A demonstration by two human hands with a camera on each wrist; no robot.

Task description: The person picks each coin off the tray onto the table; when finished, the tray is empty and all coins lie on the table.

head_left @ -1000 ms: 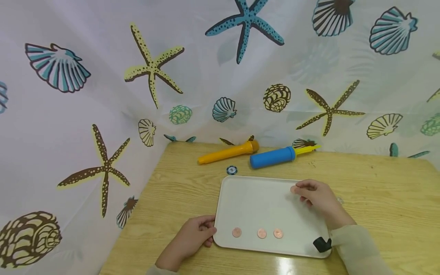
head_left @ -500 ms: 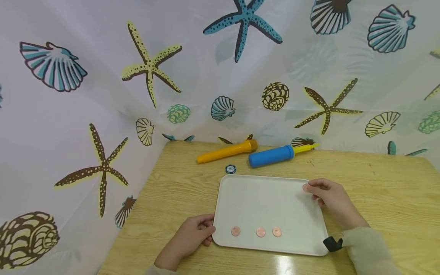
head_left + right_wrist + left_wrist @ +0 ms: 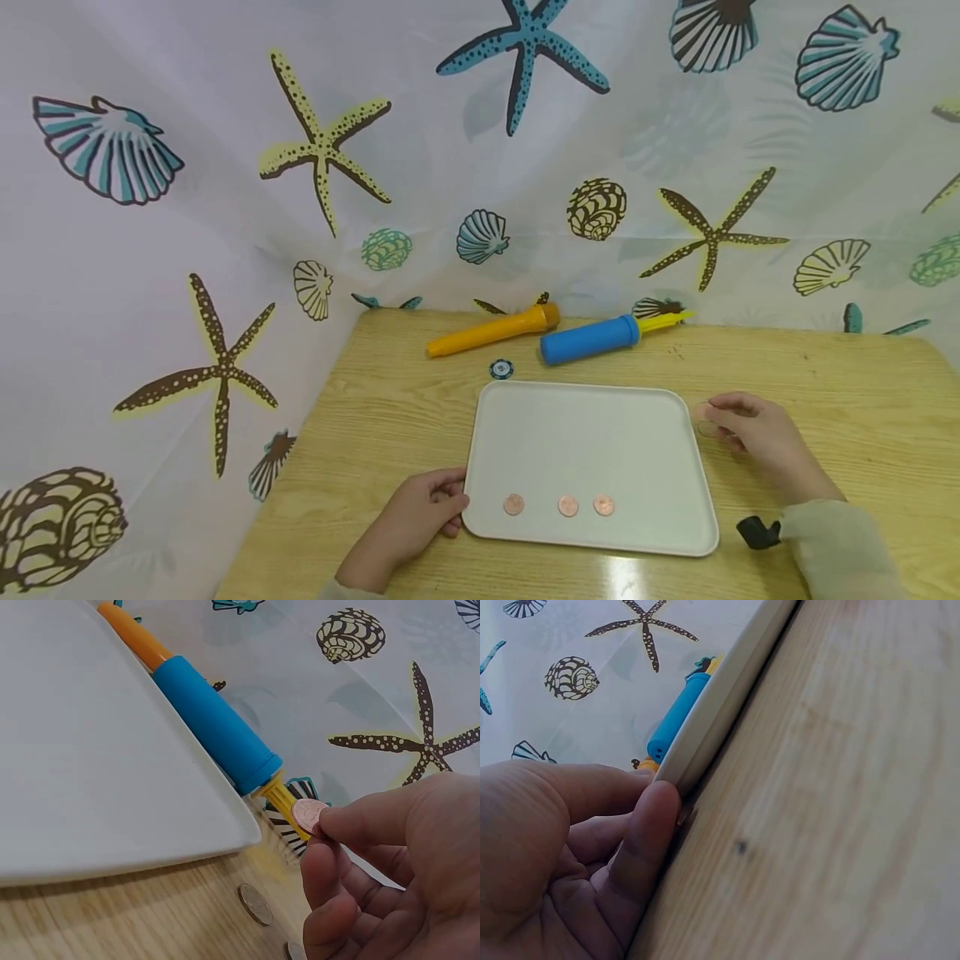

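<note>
My left hand [image 3: 415, 515] holds the left edge of a white tray [image 3: 588, 450], thumb and index finger at its rim in the left wrist view. Three copper coins lie in a row near the tray's front: one coin [image 3: 513, 504] at the left, another coin [image 3: 567, 506] in the middle and a third coin [image 3: 603, 505] to its right. Off the tray's right edge, my right hand [image 3: 765, 433] pinches one more copper coin [image 3: 307, 815] between thumb and fingers, above the table. Below it in the right wrist view, a silvery coin [image 3: 255, 904] lies on the wood, with a second coin [image 3: 295, 951] partly hidden.
Behind the tray lie an orange toy microphone [image 3: 491, 331], a blue hand pump [image 3: 592, 340] with a yellow nozzle, and a blue-and-white poker chip [image 3: 501, 369]. A sea-patterned curtain [image 3: 420, 150] closes off the back and left of the wooden table [image 3: 390, 400].
My right hand has moved right with its copper coin, from over the tray's back right corner to beyond the tray's edge. The left hand stays on the rim.
</note>
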